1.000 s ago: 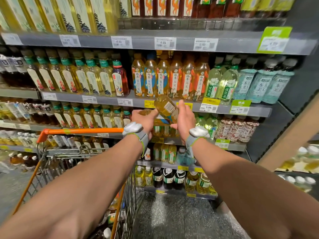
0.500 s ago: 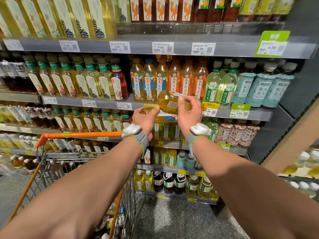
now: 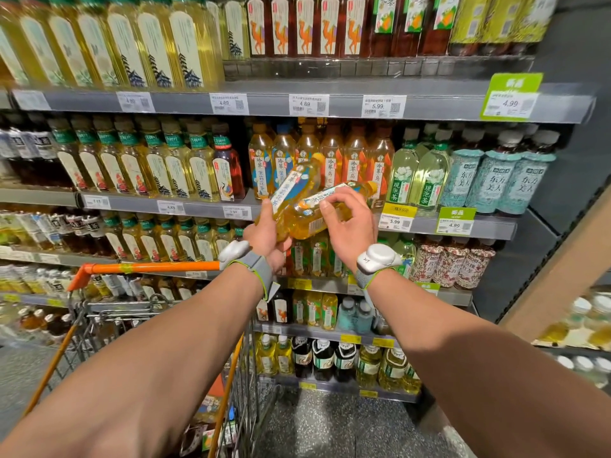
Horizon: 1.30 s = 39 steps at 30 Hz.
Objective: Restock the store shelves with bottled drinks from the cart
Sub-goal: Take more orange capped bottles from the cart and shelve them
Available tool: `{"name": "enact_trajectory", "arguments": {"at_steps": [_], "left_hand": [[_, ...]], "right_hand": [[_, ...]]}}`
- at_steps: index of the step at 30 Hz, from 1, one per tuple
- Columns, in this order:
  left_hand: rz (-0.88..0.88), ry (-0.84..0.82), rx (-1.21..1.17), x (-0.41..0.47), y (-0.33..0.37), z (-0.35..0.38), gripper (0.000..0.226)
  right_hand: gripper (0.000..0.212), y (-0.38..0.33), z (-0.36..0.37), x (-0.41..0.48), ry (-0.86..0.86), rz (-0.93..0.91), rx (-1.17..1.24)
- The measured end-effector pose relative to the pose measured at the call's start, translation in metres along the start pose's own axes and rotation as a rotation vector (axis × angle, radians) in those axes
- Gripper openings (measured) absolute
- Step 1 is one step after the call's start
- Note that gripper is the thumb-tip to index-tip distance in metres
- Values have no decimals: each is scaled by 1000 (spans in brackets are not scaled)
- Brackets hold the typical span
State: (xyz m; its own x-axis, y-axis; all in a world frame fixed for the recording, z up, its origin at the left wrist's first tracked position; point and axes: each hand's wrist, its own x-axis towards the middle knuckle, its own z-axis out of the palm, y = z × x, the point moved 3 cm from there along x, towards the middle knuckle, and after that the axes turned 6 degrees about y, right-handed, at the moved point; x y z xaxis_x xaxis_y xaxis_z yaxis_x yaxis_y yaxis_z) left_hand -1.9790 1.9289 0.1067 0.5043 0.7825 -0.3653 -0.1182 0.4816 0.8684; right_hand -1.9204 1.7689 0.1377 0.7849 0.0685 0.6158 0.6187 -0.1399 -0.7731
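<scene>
Two yellow tea bottles are up in front of the second shelf (image 3: 426,223). My left hand (image 3: 264,231) grips the lower part of a blue-labelled bottle (image 3: 292,188) that tilts up to the right. My right hand (image 3: 347,226) holds the other bottle (image 3: 312,214), which lies almost on its side with its cap pointing right. The two bottles cross and touch each other. Behind them stands a row of the same tea (image 3: 330,160) on the shelf. The cart (image 3: 155,267) with its orange handle is at lower left.
Shelves packed with bottled drinks fill the whole view, with price tags along each edge. Pale green tea bottles (image 3: 416,173) stand right of the yellow row. A dark side panel (image 3: 562,180) closes the shelving on the right. Speckled floor (image 3: 330,431) lies below.
Both hands have lifted the bottles higher, toward the second shelf. The right-hand bottle has turned onto its side, and the left-hand bottle has come into view, tilted up.
</scene>
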Motion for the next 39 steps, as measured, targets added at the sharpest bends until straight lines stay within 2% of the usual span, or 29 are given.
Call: {"name": "enact_trajectory", "arguments": {"at_steps": [3, 6, 9, 12, 14, 17, 22, 24, 27, 30, 33, 35, 39], "left_hand": [[-8, -216, 9, -7, 5, 5, 32], [-36, -357, 18, -8, 6, 6, 38], [-36, -469, 64, -7, 7, 5, 39], [-24, -535, 155, -9, 11, 6, 18], [-16, -534, 203, -11, 11, 8, 6], [-8, -532, 259, -13, 9, 14, 17], [-23, -426, 278, -19, 6, 25, 53], [-4, -379, 318, -16, 1, 26, 55], [-20, -328, 354, -18, -8, 20, 45], [-45, -284, 288, -14, -10, 13, 34], [47, -281, 300, 7, -5, 8, 66], [120, -273, 344, 17, -1, 7, 74], [246, -240, 391, 44, 7, 0, 59]], "right_hand": [[9, -1, 1, 3, 7, 10, -8], [0, -2, 2, 6, 27, 16, -8], [8, -4, 2, 8, 37, 1, 21], [22, -2, -2, 8, 32, 8, 42], [42, -1, -4, 7, -8, 6, 33], [67, 3, -2, 8, -96, 10, -17], [81, 13, -3, 6, -203, -50, -48], [85, 17, -1, 3, -195, -72, -114], [96, 24, 1, 7, -163, -55, -146], [96, 31, 15, 8, -208, 117, -78], [82, 35, 32, 14, -248, 193, -58], [71, 35, 39, 19, -255, 203, -10], [72, 34, 64, 26, -267, 253, 89]]}}
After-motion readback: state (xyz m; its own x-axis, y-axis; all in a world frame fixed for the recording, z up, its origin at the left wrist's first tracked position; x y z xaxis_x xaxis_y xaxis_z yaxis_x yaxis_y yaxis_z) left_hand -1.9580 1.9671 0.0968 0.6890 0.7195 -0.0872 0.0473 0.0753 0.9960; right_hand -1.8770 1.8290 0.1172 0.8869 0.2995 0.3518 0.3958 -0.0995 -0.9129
